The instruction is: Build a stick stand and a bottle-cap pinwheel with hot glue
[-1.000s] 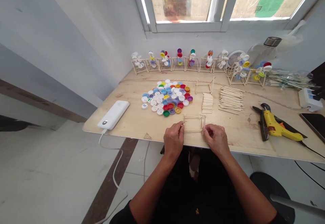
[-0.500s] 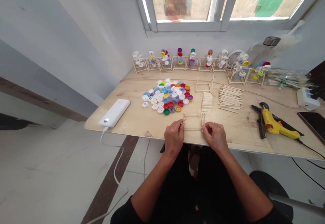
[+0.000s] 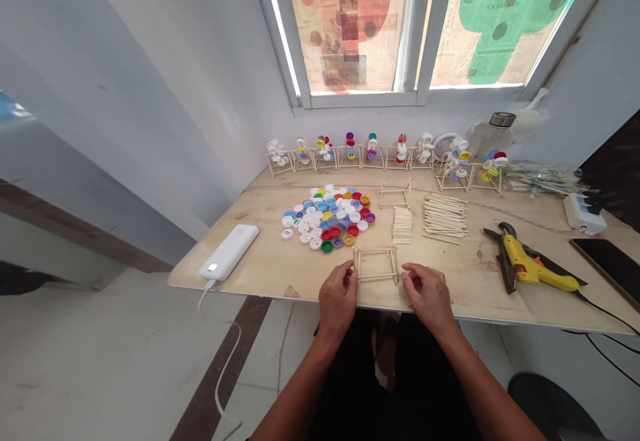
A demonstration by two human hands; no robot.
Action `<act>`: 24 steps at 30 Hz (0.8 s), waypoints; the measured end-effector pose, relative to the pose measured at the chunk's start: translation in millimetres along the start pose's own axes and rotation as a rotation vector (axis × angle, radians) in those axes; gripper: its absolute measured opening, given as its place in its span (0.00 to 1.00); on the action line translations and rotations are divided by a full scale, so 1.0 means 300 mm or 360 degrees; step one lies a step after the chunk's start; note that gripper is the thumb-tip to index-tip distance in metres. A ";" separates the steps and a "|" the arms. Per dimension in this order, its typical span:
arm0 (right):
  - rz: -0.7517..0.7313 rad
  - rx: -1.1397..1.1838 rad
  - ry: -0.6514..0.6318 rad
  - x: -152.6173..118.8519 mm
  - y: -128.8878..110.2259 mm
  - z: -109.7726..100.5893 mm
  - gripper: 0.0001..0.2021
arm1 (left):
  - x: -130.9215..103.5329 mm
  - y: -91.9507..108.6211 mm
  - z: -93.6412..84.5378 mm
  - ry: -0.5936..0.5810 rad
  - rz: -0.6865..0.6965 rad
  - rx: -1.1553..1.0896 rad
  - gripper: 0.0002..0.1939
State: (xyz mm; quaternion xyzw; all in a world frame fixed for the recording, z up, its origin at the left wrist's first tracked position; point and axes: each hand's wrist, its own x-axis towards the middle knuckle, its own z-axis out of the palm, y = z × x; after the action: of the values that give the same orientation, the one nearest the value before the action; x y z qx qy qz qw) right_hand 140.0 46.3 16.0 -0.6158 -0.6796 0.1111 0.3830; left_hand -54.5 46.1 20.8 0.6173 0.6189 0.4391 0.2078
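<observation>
A small stick frame (image 3: 377, 276) stands on the table near its front edge, between my two hands. My left hand (image 3: 339, 298) is at the frame's left side, fingertips right beside the left post; whether they touch it I cannot tell. A small gap separates my right hand (image 3: 429, 294) from the right post, and its thumb and forefinger are apart with nothing between them. Behind the frame lie a pile of short sticks (image 3: 402, 226) and a larger pile of longer sticks (image 3: 445, 216). Another stick frame (image 3: 395, 202) stands farther back.
Colourful bottle caps (image 3: 327, 218) lie heaped left of centre. Several stick frames with cap wheels (image 3: 351, 154) line the wall. A yellow glue gun (image 3: 535, 264) and a phone (image 3: 607, 264) lie at right, a white power bank (image 3: 229, 252) at left.
My right hand has let go of the frame's right post and moved slightly right. The left fingers have loosened at the left post. The camera view has tilted up.
</observation>
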 end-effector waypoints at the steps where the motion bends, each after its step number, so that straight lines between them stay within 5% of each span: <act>1: 0.0012 -0.0004 0.0007 -0.003 0.005 -0.007 0.13 | 0.000 0.001 -0.001 -0.0002 -0.0014 -0.0015 0.16; 24: 0.0022 -0.0091 0.0094 -0.015 0.043 -0.024 0.11 | 0.038 0.003 -0.077 -0.0186 -0.0240 -0.0154 0.13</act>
State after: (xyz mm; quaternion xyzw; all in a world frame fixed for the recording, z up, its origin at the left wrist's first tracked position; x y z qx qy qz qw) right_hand 154.4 42.7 11.2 -0.6341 -0.6666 0.0760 0.3844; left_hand -74.2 50.2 36.8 0.5826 0.6286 0.4149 0.3055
